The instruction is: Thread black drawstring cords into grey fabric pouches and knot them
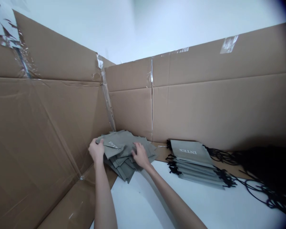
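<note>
My left hand (96, 150) is closed on the left edge of a flat grey drawstring-type pouch (113, 143) with white "INTEX" lettering, partly folded over. That pouch lies at the top of a loose, fanned-out pile of similar grey pouches (125, 168) in the corner. On the right side of the pile, my right hand (140, 156) rests with its fingers slightly bent and apart, touching the fabric. I see nothing gripped in it, though its fingertips are partly hidden.
To the right stands a neat stack of grey pouches (193, 157) with knotted black cord ends. A heap of black cords (264, 173) lies at the far right. Tall cardboard walls (216, 111) enclose the white table (143, 197) at the left and back.
</note>
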Action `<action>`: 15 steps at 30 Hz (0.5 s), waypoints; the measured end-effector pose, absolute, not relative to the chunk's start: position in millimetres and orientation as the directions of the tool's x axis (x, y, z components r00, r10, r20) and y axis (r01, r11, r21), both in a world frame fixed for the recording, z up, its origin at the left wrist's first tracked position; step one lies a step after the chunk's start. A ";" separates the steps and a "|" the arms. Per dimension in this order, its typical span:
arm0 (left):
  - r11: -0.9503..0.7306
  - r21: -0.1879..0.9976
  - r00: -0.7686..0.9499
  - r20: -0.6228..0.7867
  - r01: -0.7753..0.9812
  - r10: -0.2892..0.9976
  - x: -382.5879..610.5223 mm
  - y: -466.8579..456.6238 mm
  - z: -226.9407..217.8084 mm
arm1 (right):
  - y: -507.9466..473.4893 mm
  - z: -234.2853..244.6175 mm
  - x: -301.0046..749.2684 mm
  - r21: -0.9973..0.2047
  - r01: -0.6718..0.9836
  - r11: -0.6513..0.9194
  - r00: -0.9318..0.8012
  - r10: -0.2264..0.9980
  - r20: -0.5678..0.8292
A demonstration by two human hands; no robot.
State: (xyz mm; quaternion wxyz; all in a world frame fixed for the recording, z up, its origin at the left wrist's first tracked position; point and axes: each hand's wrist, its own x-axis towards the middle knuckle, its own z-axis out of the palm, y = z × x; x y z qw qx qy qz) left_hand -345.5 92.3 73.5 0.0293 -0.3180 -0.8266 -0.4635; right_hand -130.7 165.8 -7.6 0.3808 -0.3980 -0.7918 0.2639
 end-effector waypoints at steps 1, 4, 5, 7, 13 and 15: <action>0.339 0.779 -0.821 0.365 0.528 0.440 -349.7 89.9 75.1 | 164.3 -3.5 -130.5 -0.672 0.453 0.586 -0.439 0.803 0.404; 0.244 0.852 -0.876 0.399 0.464 0.271 -361.9 87.0 76.2 | 162.9 5.9 -134.5 -0.550 0.521 0.653 -0.549 0.749 0.370; 0.211 0.867 -0.885 0.405 0.452 0.229 -365.2 87.5 75.6 | 163.9 7.7 -136.5 -0.523 0.545 0.655 -0.570 0.747 0.342; 0.148 0.885 -0.892 0.416 0.442 0.177 -369.9 90.1 73.8 | 167.2 8.9 -139.8 -0.483 0.587 0.650 -0.598 0.750 0.282; 0.001 0.896 -0.888 0.439 0.443 0.136 -371.7 101.9 70.3 | 169.1 0.8 -143.1 -0.482 0.638 0.600 -0.584 0.785 0.204; -0.030 0.900 -0.893 0.436 0.435 0.116 -370.4 104.9 69.6 | 166.1 -1.9 -144.5 -0.534 0.635 0.558 -0.545 0.814 0.202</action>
